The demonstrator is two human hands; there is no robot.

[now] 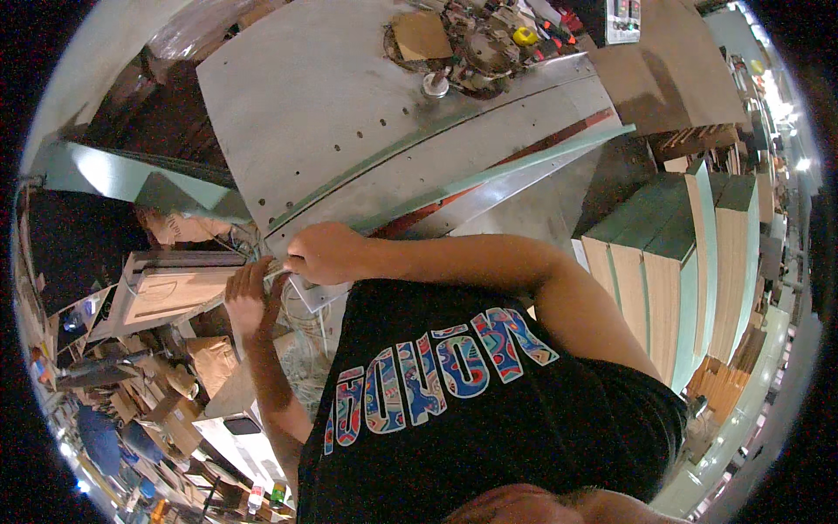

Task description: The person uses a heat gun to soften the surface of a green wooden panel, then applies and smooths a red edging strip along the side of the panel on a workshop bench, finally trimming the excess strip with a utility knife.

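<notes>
My right hand point(327, 253) is closed in a fist at the near left corner of a grey metal worktable point(297, 105). Its forearm crosses in front of my black shirt. Just left of it and slightly lower, my left hand point(248, 297) has its fingertips pinched together, almost meeting the right fingers. Something thin and pale shows between the two hands, too small to name. Beyond my right forearm, a long pale green strip point(524, 170) slants along the table's near side, above a shiny metal surface point(497, 196).
Tools and a yellow tape measure point(525, 36) lie in a cluttered heap at the table's far side. Thick green-faced boards point(646, 262) stand on the right. At left are a pale green panel point(144, 183) and a wooden drawer-like box point(175, 293). Tangled pale strips point(305, 358) hang below my hands.
</notes>
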